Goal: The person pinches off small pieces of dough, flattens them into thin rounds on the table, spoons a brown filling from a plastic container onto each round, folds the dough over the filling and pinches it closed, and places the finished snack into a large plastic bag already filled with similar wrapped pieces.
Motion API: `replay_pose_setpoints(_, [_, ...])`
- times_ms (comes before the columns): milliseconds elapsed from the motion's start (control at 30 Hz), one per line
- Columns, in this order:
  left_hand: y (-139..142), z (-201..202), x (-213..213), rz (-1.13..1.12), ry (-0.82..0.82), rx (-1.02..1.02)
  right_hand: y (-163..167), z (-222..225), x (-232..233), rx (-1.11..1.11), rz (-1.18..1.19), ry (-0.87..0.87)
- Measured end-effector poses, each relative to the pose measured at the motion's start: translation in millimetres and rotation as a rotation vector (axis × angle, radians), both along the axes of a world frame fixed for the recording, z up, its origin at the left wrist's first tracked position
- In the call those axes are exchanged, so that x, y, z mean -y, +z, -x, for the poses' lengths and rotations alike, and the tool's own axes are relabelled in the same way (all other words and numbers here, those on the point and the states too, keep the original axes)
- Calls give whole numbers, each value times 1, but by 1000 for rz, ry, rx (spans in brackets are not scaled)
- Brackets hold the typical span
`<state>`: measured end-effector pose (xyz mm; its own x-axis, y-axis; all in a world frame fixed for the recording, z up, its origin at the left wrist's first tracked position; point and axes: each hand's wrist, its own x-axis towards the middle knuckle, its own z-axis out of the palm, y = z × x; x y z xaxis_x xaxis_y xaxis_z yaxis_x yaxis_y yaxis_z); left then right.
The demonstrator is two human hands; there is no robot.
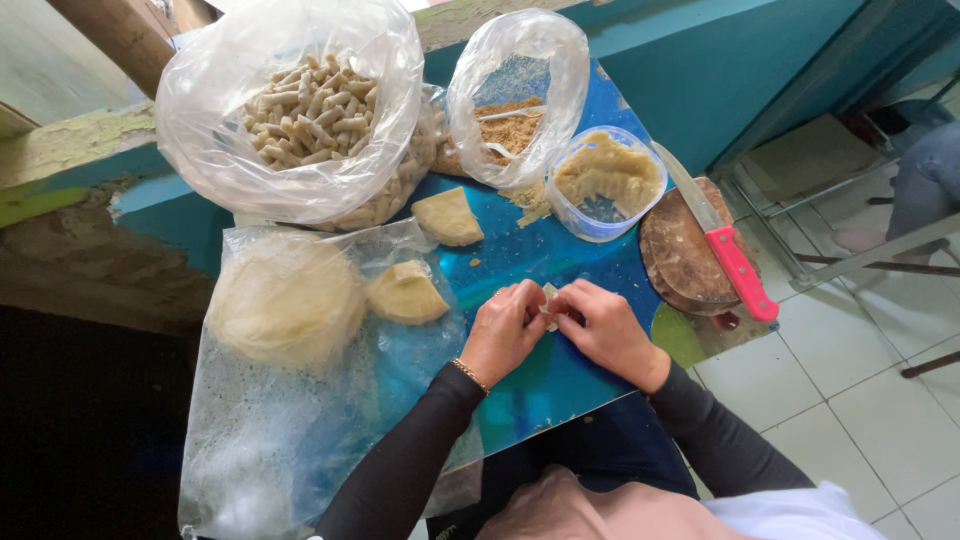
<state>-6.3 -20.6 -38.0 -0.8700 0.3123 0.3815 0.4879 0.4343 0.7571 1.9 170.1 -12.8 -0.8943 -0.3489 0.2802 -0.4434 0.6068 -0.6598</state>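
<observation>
Hands together over blue table [560, 250], left hand [505, 330], right hand [600, 325], both grips pinching small wrapper [549, 308].

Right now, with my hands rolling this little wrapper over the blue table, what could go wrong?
The knife with the red handle lies on the wooden board, its handle past the edge, near your right hand; an elbow bump might drop it. The open bag of rolls bulges toward the table edge and could tip.

The small pale wrapper piece [549, 306] is mostly hidden between both hands' fingertips.
</observation>
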Motion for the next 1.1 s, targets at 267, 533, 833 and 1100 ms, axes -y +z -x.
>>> replay_pose_setpoints(267, [-2, 4, 3, -62, 53, 71, -9, -22, 2, -302, -51, 38])
replay_pose_setpoints(533, [2, -3, 18, 120, -103, -136, -3, 17, -1, 261, 55, -27])
replay_pose_setpoints(833, [-9, 8, 7, 134, 1, -53, -2, -17, 4, -333, -157, -18])
replay_pose_setpoints(1100, [2, 1, 17, 89, -140, -138, -2, 8, -3, -39, -7, 13])
